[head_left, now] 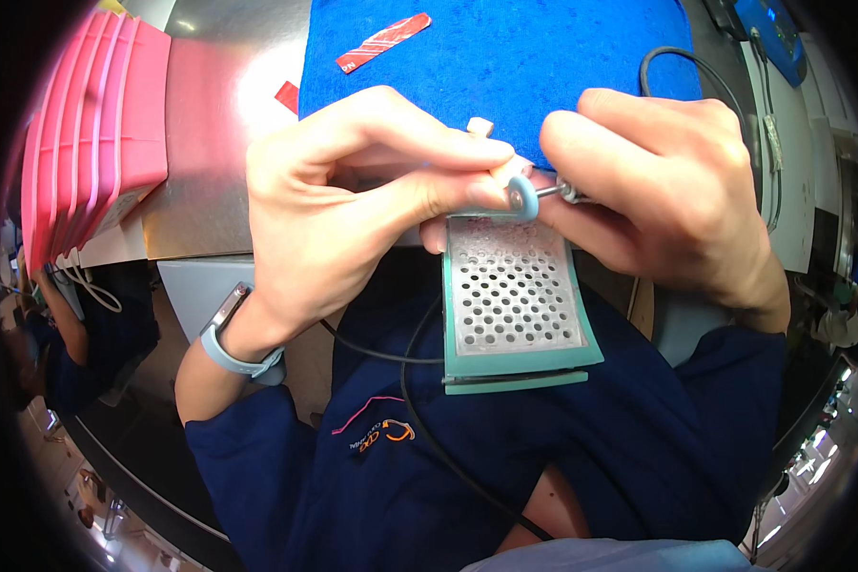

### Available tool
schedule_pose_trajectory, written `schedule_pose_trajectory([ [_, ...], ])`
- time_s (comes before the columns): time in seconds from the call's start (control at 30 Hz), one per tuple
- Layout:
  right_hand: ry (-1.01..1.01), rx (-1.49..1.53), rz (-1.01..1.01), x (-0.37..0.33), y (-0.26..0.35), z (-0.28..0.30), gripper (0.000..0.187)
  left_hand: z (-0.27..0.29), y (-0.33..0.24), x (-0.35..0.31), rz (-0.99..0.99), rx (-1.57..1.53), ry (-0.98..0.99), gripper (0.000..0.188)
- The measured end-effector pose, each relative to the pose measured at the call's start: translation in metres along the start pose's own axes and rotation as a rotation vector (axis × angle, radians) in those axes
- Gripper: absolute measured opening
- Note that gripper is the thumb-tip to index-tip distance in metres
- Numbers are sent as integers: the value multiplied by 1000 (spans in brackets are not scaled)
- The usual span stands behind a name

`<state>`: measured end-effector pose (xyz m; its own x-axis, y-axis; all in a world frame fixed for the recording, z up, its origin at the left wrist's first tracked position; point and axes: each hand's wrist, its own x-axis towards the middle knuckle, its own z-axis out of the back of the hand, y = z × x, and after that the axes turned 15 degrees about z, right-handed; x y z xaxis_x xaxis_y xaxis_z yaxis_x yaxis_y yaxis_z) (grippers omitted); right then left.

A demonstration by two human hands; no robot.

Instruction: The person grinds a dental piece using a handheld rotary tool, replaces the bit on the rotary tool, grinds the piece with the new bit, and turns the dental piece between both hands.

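My left hand (353,191) is closed in a pinch, its thumb and forefinger on a small cream-coloured piece (512,170) mostly hidden by the fingertips. My right hand (653,186) is wrapped round a rotary handpiece (571,193); only its metal nose shows, the body being covered by the fingers. From it a thin metal shaft carries a light blue wheel (523,199), right by the left fingertips; whether wheel and piece touch, I cannot tell. Below both hands a green-framed perforated metal grate (517,296) juts toward me from the bench edge.
A blue cloth (515,57) covers the bench beyond my hands, with a red-and-white strip (383,43) on it. Pink stacked trays (100,133) stand at the left. A blue device (772,38) and dark cable (682,51) lie at the right. Another person's arm (62,319) shows far left.
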<state>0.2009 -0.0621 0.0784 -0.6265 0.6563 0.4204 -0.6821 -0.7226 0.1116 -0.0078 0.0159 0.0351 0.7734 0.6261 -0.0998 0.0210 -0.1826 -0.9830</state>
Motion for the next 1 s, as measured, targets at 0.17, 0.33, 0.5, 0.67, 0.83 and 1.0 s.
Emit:
schedule_pose_trajectory([
  [0.17,9,13,-13,2,1,3,26,-1,-3,-3,-4,19,-11,12],
  [0.33,-18,16,-1,9,-1,3,26,-1,0,-1,-2,-10,-21,12],
  [0.5,9,26,-8,8,-3,7,26,-3,-2,-2,0,-49,-21,13],
  [0.67,-17,8,6,6,1,3,26,-2,-1,2,-30,-41,12,14],
  [0.83,21,22,-1,5,-4,7,24,-2,1,2,-42,-7,12,14],
  [1.0,3,5,9,6,2,6,25,-2,-1,2,-47,22,20,14],
])
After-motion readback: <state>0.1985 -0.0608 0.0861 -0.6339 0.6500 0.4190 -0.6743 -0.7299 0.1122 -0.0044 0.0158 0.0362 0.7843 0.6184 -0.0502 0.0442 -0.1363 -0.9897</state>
